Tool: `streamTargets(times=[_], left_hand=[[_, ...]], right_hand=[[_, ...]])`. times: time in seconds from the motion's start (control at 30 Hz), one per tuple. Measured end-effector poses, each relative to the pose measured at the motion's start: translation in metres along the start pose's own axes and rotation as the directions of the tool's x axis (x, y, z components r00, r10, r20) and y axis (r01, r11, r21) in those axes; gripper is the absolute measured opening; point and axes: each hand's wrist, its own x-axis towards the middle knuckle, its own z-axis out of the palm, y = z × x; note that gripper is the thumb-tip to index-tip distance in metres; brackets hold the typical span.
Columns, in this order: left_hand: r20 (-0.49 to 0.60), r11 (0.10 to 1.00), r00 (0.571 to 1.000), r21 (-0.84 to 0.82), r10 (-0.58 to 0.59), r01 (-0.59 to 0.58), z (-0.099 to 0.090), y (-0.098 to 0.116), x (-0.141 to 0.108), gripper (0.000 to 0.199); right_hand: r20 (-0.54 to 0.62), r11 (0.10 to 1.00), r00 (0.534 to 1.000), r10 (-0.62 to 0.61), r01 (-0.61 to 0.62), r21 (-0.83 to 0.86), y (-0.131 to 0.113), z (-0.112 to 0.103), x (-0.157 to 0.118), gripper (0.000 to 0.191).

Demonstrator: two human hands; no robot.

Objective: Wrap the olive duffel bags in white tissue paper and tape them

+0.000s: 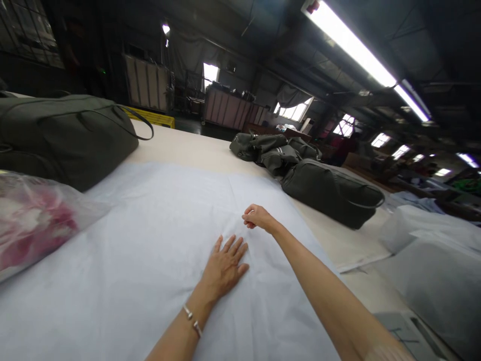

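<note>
A wide pale blue-white sheet (150,240) of thin material lies spread over the table. My left hand (227,265) rests flat on it with the fingers spread, a bracelet (192,321) around the wrist. Just beyond and to the right, my right hand (257,217) is closed in a pinch over the sheet. Whatever may be between its fingertips is too small to make out, and I cannot tell whether this hand touches the sheet.
A dark green bag (75,130) and a clear plastic bag with pink and white contents (33,220) sit on the left. Several dark bags (278,153) lie across the table, another dark bag (330,190) nearer. White wrapped bundles (436,260) stand at right.
</note>
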Motion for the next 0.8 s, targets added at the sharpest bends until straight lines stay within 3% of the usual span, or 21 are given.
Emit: streamTargets(times=[0.23,0.43,0.63,0.73,0.8], left_hand=[[-0.037,1.0,0.999,0.004,0.007,-0.007,0.007,0.0,0.0,0.054],[-0.06,0.999,0.998,0.041,0.017,-0.014,0.006,0.001,0.0,0.054],[-0.085,0.998,0.996,0.061,0.005,0.0,0.006,0.001,0.001,0.052],[-0.09,0.998,0.996,0.057,0.007,-0.002,0.007,0.001,0.002,0.051],[-0.092,0.998,0.996,0.057,0.011,-0.006,0.007,0.001,0.002,0.051]], right_hand=[[0.024,0.923,0.977,0.213,-0.193,-0.332,0.027,0.0,0.049,0.021],[-0.036,0.853,0.981,0.19,-0.184,-0.489,0.041,-0.016,0.051,0.045],[-0.122,0.946,0.992,0.021,-0.059,-0.318,0.047,-0.025,0.009,0.05],[-0.241,0.946,0.961,-0.135,0.053,-0.319,0.055,-0.014,-0.039,0.051],[-0.212,0.879,0.928,-0.307,0.191,-0.438,0.071,0.003,-0.077,0.054]])
